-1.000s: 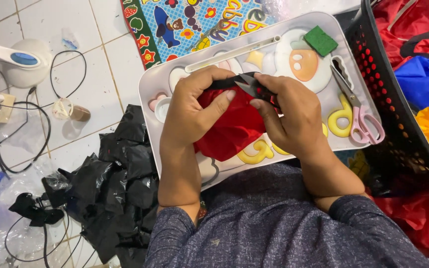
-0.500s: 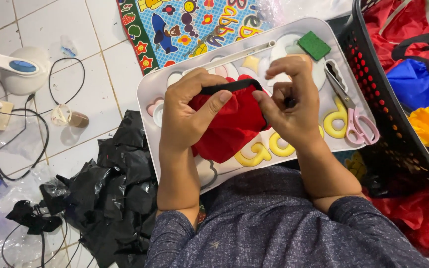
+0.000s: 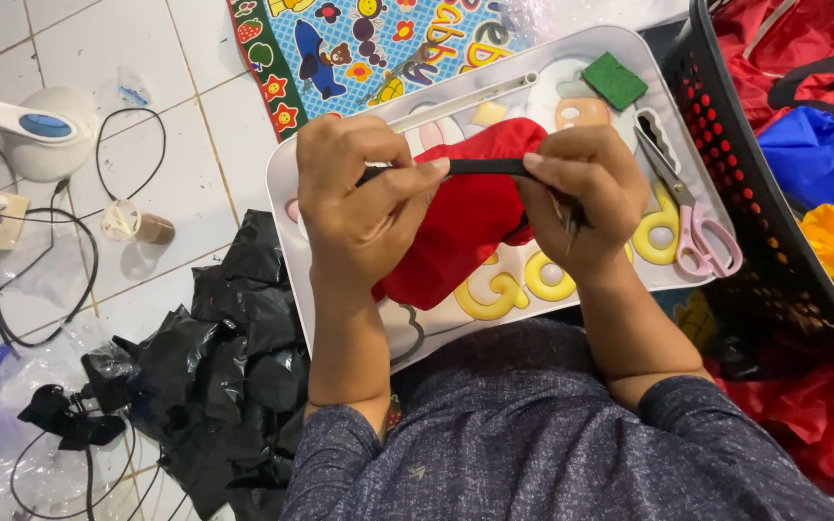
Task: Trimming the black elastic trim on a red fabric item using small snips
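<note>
Two hands: left hand (image 3: 364, 198), right hand (image 3: 581, 193), each grip pinching black strap (image 3: 485, 167) on red cloth (image 3: 460, 232) | scissors (image 3: 692, 207) right on tray (image 3: 340, 154) | black plastic (image 3: 224, 357) lower left

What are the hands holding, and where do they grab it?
Both hands, left and right, pinch a black strap near its ends, stretched along the top of a red cloth.

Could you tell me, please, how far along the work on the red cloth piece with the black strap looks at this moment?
Done: nothing shows as finished; no seam or join can be made out. In hand: the left hand and right hand pull a black strap taut along the top edge of the red cloth piece, above the white tray. Left: the pink-handled scissors lie unused on the tray, and more coloured cloth sits in the black basket.
</note>
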